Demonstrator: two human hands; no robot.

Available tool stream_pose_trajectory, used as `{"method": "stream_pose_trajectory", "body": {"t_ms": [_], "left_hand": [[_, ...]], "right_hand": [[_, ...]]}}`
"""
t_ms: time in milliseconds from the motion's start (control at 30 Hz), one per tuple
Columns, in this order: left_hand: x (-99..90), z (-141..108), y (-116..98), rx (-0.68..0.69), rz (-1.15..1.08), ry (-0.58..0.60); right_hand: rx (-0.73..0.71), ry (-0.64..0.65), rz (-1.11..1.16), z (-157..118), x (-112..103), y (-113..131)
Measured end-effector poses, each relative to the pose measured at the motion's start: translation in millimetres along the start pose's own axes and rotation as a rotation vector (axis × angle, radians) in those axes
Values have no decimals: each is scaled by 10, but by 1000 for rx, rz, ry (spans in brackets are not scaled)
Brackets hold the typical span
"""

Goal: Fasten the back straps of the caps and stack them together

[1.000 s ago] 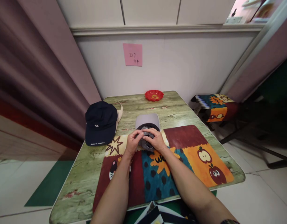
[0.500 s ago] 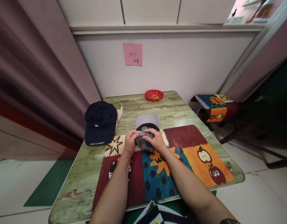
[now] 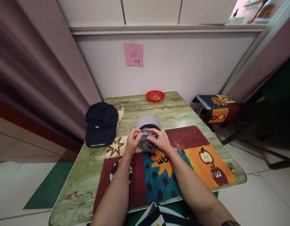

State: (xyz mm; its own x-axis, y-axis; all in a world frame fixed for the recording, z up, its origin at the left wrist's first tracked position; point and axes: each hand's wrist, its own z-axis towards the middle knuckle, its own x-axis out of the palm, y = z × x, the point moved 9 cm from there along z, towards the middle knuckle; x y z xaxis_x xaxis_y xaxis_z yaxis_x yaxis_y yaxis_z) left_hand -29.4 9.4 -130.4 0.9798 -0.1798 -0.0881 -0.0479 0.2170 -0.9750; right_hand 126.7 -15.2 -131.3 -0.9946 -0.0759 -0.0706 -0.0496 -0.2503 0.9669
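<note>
Head view: gray cap [image 3: 148, 120] being held by both hands

Above the tabletop [image 3: 133, 110], the gray cap is being held over the patterned mat's [image 3: 187, 138] far edge, brim toward the far side. Its strap [image 3: 145, 134] is being pinched by the left hand [image 3: 133, 141]; its right side is being clasped by the right hand [image 3: 160, 139]. A navy cap [image 3: 101, 122] is being supported at left, a red dish [image 3: 155, 96] near the far edge.

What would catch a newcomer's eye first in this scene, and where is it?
Probably the bright red dish near the far edge of the table. The navy cap on its left side and the colourful mat along its near side may follow. Centrally, left hand and right hand touch a grey cap.
</note>
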Motion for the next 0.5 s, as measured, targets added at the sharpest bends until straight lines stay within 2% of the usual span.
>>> {"method": "stream_pose_trajectory", "body": {"t_ms": [100,167,233,333,400,433,500], "left_hand": [[26,9,-97,90,275,23],[29,20,-92,99,352,33],[27,32,-38,59,299,54],[2,42,30,-18,142,47],[-25,45,40,-47,66,7],[-39,47,36,-55,34,-16],[-71,56,24,-61,-22,-67]], "right_hand": [[40,-8,13,-8,-190,4],[87,85,-52,-27,-258,-13],[106,232,-164,-67,-266,-18],[6,360,-316,-113,-238,59],[-58,349,-409,-105,-204,94],[-73,298,-467,-84,-203,98],[-85,81,-613,-27,-278,115]]}}
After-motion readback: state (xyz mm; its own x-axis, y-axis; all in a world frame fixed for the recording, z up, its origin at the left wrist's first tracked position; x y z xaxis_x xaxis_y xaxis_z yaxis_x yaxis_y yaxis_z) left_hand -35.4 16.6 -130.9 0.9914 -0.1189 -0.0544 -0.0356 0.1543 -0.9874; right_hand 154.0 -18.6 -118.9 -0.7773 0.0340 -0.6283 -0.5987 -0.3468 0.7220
